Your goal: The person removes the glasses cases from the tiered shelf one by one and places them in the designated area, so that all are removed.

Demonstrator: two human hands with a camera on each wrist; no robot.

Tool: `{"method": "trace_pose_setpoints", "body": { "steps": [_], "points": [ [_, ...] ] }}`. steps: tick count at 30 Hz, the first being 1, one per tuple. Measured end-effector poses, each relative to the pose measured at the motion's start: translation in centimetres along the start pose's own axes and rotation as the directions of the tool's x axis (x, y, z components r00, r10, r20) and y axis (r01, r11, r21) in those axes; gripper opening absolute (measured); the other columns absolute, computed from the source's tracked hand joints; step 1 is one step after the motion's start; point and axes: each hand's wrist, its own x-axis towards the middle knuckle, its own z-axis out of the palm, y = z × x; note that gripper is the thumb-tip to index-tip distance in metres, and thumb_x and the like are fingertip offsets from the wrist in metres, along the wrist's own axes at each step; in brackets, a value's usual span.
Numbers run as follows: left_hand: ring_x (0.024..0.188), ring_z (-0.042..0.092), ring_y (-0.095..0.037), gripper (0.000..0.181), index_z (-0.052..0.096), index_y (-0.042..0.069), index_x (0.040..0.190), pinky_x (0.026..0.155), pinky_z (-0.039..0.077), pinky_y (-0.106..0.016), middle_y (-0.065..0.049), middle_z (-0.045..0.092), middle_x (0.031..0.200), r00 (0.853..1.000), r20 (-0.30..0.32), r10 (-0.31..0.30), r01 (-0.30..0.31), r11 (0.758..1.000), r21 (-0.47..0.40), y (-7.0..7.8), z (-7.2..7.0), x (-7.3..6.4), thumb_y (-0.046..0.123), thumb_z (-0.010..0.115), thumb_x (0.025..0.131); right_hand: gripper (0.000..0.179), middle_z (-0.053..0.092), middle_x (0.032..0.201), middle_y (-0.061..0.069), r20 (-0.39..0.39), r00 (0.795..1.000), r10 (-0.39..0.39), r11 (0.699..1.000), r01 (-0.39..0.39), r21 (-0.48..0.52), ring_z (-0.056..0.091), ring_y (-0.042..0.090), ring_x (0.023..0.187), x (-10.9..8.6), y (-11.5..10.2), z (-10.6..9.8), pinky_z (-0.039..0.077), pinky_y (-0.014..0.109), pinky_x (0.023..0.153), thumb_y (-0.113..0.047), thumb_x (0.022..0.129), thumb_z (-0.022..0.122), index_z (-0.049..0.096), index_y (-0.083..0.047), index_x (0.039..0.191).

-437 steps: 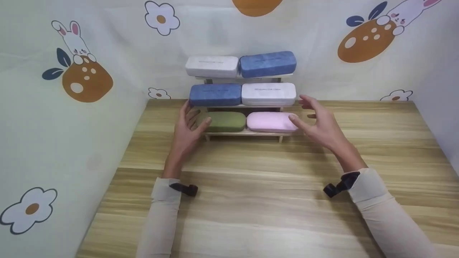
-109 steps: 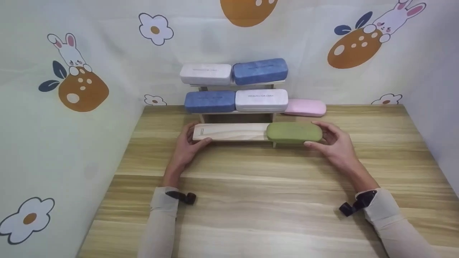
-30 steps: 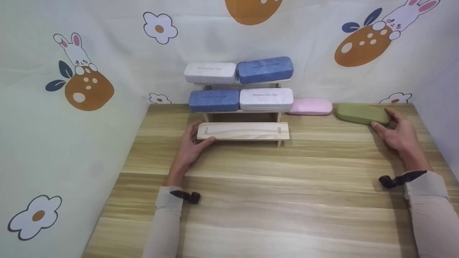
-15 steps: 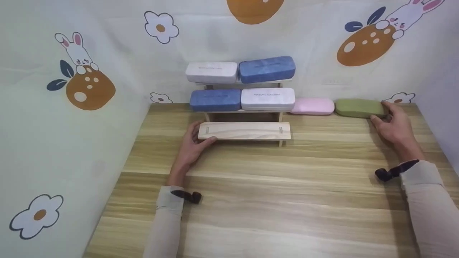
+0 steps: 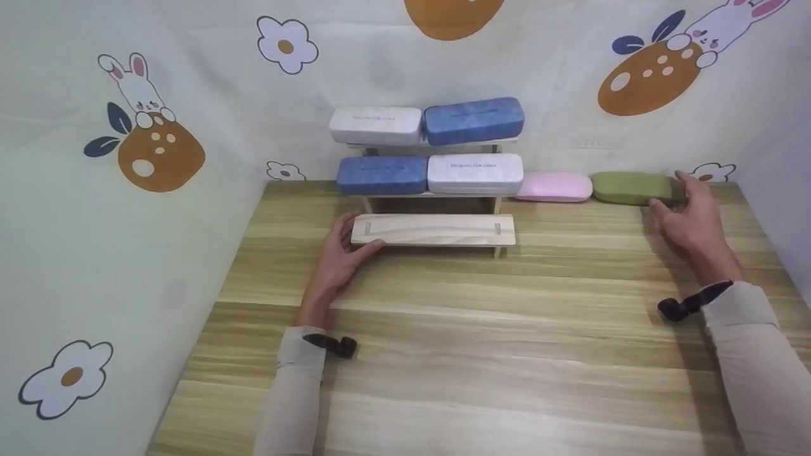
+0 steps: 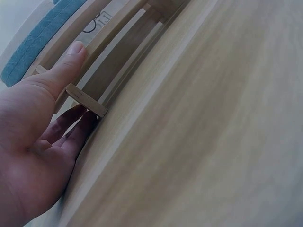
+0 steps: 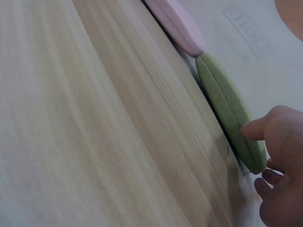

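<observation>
My left hand [image 5: 334, 256] holds the left end of the bare lowest step of a wooden display rack [image 5: 437, 230], thumb along its front edge and fingers behind the end. In the left wrist view the fingertips touch the rack's leg [image 6: 87, 100]. At the back right, a green glasses case [image 5: 633, 188] lies on the table against the wall, end to end with a pink glasses case [image 5: 554, 187]. My right hand [image 5: 694, 218] pinches the green case's right end. Its thumb [image 7: 255, 130] touches the front side in the right wrist view; the other fingers are partly hidden.
The middle step bears a blue glasses case [image 5: 382, 175] and a white one [image 5: 475, 173]. On the top step sit a white case [image 5: 375, 125] and a blue case [image 5: 474, 120], slightly turned. A patterned cloth wall [image 5: 380, 57] bounds the wood-grain table [image 5: 494, 342].
The pink and green cases have gone from the lowest step to the table at the right. Within the last second the green case straightened into line with the pink one. The left hand stayed.
</observation>
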Motion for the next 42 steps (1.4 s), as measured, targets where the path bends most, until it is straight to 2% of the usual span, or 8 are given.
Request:
{"method": "trace_pose_setpoints", "body": {
  "steps": [5, 9, 14, 22, 29, 32, 36, 42],
  "points": [
    [0.149, 0.053, -0.027, 0.089, 0.043, 0.008, 0.16, 0.13, 0.039, -0.044, -0.013, 0.055, 0.161, 1.0, -0.006, 0.015, -0.015, 1.0, -0.026, 0.0, 0.2, 0.1, 0.03, 0.092, 0.09, 0.079, 0.018, 0.178, 0.027, -0.041, 0.998, -0.041, 0.999, 0.041, 0.014, 0.017, 0.047, 0.166, -0.4, -1.8, 0.8, 0.012, 0.06, 0.138, -0.031, 0.108, 0.06, 0.021, -0.009, 0.173],
    [0.148, 0.055, -0.028, 0.087, 0.043, 0.006, 0.16, 0.129, 0.04, -0.044, -0.013, 0.057, 0.159, 0.999, -0.002, 0.036, -0.036, 0.998, -0.054, 0.0, 0.3, 0.2, 0.025, 0.091, 0.09, 0.077, 0.02, 0.179, 0.022, -0.041, 0.996, -0.079, 0.997, 0.08, 0.019, 0.017, 0.043, 0.167, -0.7, -3.6, 1.6, 0.013, 0.061, 0.138, -0.032, 0.108, 0.061, 0.024, -0.015, 0.173],
    [0.148, 0.054, -0.027, 0.089, 0.042, 0.006, 0.16, 0.129, 0.04, -0.044, -0.013, 0.056, 0.16, 0.999, -0.002, 0.036, -0.036, 0.999, -0.037, 0.1, 0.3, 0.2, 0.028, 0.092, 0.09, 0.074, 0.031, 0.176, 0.022, -0.054, 0.983, -0.174, 0.984, 0.176, 0.032, 0.029, 0.045, 0.162, -1.1, -5.9, 2.7, 0.022, 0.064, 0.134, -0.026, 0.106, 0.064, 0.031, -0.013, 0.171],
    [0.15, 0.053, -0.03, 0.089, 0.042, 0.006, 0.161, 0.13, 0.039, -0.045, -0.015, 0.055, 0.161, 1.0, 0.0, 0.031, -0.031, 0.999, -0.037, 0.1, 0.4, 0.2, 0.027, 0.091, 0.091, 0.067, 0.046, 0.166, 0.022, -0.075, 0.939, -0.337, 0.935, 0.343, 0.089, 0.04, 0.042, 0.155, -1.7, -8.3, 5.1, 0.033, 0.063, 0.129, -0.013, 0.102, 0.073, 0.045, -0.005, 0.162],
    [0.147, 0.055, -0.028, 0.088, 0.044, 0.009, 0.159, 0.129, 0.041, -0.044, -0.014, 0.057, 0.159, 1.0, -0.004, 0.026, -0.026, 0.999, -0.041, 0.0, 0.4, 0.2, 0.028, 0.093, 0.089, 0.068, 0.049, 0.165, 0.018, -0.048, 0.894, -0.444, 0.884, 0.447, 0.139, 0.044, 0.038, 0.154, -2.4, -10.2, 7.2, 0.042, 0.061, 0.124, -0.007, 0.098, 0.077, 0.048, -0.004, 0.16],
    [0.145, 0.057, -0.026, 0.085, 0.046, 0.011, 0.158, 0.127, 0.043, -0.043, -0.013, 0.058, 0.157, 1.0, -0.007, 0.024, -0.025, 0.999, -0.04, 0.1, 0.4, 0.2, 0.027, 0.093, 0.089, 0.071, 0.049, 0.166, 0.016, -0.041, 0.887, -0.46, 0.872, 0.46, 0.168, 0.045, 0.036, 0.154, -2.6, -11.3, 8.1, 0.044, 0.06, 0.123, -0.007, 0.097, 0.08, 0.05, -0.008, 0.16],
    [0.142, 0.059, -0.026, 0.083, 0.046, 0.011, 0.158, 0.123, 0.046, -0.041, -0.012, 0.06, 0.156, 1.0, -0.004, 0.031, -0.031, 0.998, -0.056, 0.2, 0.4, 0.2, 0.023, 0.092, 0.09, 0.075, 0.049, 0.166, 0.015, -0.022, 0.892, -0.452, 0.866, 0.444, 0.23, 0.045, 0.036, 0.154, -3.0, -12.7, 9.3, 0.043, 0.061, 0.123, -0.006, 0.094, 0.084, 0.049, -0.01, 0.161],
    [0.138, 0.062, -0.025, 0.084, 0.044, 0.009, 0.159, 0.119, 0.049, -0.039, -0.01, 0.062, 0.153, 0.999, 0.003, 0.041, -0.041, 0.997, -0.068, 0.1, 0.4, 0.1, 0.022, 0.091, 0.091, 0.079, 0.048, 0.164, 0.021, 0.012, 0.901, -0.433, 0.862, 0.41, 0.298, 0.046, 0.041, 0.152, -3.4, -14.5, 10.5, 0.042, 0.061, 0.124, -0.007, 0.093, 0.085, 0.046, -0.007, 0.162]
  ]
}}
